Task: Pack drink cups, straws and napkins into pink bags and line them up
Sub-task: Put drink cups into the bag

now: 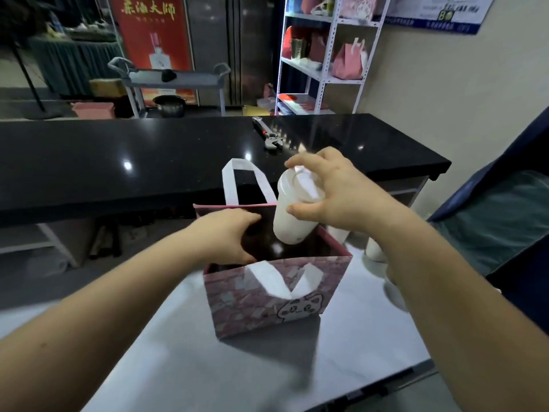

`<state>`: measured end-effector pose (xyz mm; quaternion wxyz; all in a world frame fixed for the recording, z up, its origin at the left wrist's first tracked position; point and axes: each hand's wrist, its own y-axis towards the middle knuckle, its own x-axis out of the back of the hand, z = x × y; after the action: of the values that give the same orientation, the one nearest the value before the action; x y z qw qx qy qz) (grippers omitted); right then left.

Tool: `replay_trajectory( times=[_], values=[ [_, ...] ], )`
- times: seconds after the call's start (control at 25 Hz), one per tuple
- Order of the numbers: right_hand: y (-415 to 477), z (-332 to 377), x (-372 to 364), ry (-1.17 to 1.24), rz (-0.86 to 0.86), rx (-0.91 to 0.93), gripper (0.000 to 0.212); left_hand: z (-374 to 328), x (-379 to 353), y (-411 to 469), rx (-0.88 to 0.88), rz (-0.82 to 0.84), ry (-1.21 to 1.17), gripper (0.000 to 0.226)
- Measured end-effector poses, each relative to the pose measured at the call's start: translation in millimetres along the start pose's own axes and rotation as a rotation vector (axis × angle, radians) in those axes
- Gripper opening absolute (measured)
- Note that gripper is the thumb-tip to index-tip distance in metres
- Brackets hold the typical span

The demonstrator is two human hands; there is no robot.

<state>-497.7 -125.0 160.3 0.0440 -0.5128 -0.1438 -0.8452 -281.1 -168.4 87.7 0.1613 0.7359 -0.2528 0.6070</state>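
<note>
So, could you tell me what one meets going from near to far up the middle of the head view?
The pink bag on the white table → drink cup, tilted in the right hand at the bag's mouth → wrench on the black counter → white shelf unit.

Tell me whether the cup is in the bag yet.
Partly: the right hand holds the cup tilted, its base inside the open bag.

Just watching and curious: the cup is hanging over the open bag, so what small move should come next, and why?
Probably lower the cup straight down into the bag, righting it on the way. The right hand grips it tilted, with its base at the bag's mouth, and the left hand holds the rim open, so the way in looks free.
</note>
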Motion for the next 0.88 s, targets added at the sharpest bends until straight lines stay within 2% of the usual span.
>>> replay_trajectory(
  times=[0.2,0.28,0.48,0.68,0.88],
  values=[
    [-7.4,-6.0,-61.1,-0.337,0.168,0.035,0.068,-9.8,-29.0,-2.3,-0.022,-0.040,0.167,0.133],
    [-6.5,-21.2,-76.4,-0.460,0.275,0.006,0.071,-14.8,-36.5,-5.4,-0.015,-0.031,0.224,0.147],
    [1.9,-45.4,-103.3,-0.623,0.349,-0.058,0.081,-23.7,-51.0,-11.2,-0.052,-0.071,0.253,0.153],
    [15.5,-49.5,-110.2,-0.452,0.317,-0.095,0.083,-27.7,-51.9,-9.1,-0.049,-0.085,0.196,0.156],
    [7.9,-57.9,-127.0,-0.413,0.418,-0.113,0.091,-24.0,-50.4,-4.6,-0.010,-0.085,0.209,0.153]
  ],
)
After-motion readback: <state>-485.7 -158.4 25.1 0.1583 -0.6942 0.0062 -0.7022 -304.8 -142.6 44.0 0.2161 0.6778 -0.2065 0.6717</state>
